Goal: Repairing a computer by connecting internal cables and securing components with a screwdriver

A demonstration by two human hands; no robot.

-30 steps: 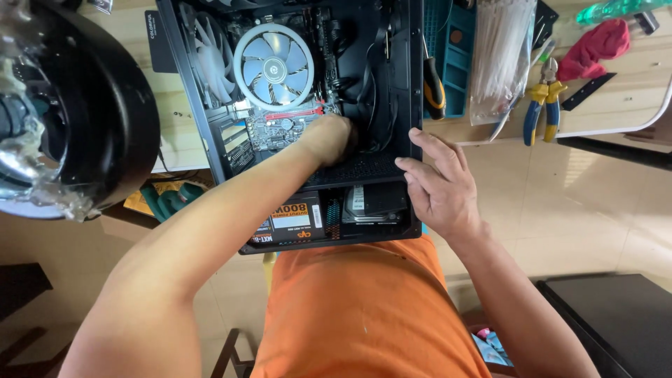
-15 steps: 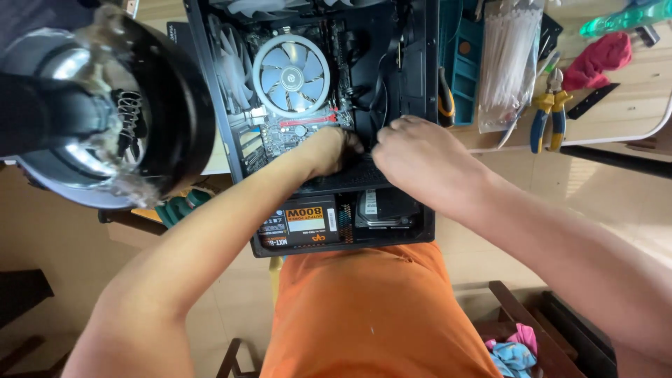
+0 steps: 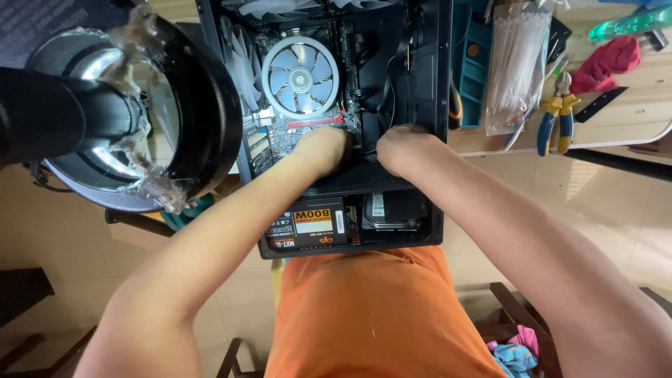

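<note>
We are working inside an open black computer case (image 3: 430,84) that is lying on its side, with the near end resting against our lap. Both hands are going in at the middle of the case, just near the motherboard (image 3: 280,136), where a bundle of black cables (image 3: 392,77) is coming down from the far side.

As far as we can judge, the assembly is already well advanced: the round cooler fan (image 3: 299,75) is sitting on the board, the power supply (image 3: 308,224) is lying in the near left bay, and a silver hard drive (image 3: 395,210) is lying in the near right bay beside it. What seems to be left is the wiring at the near edge of the board, because the side of the case is not closed yet.

Our left hand (image 3: 323,148) is reaching in from the near left, with the knuckles up and the fingers curled down. Our right hand (image 3: 402,147) is coming in from the near right, just beside the left one and also bent downward. The fingertips of both hands are hidden under the knuckles, so we cannot tell whether they are pinching a cable or only pressing.

On the wooden table (image 3: 630,119) to the right, a bag of white cable ties (image 3: 514,63) and yellow-handled pliers (image 3: 556,115) are lying well apart from our hands.
</note>
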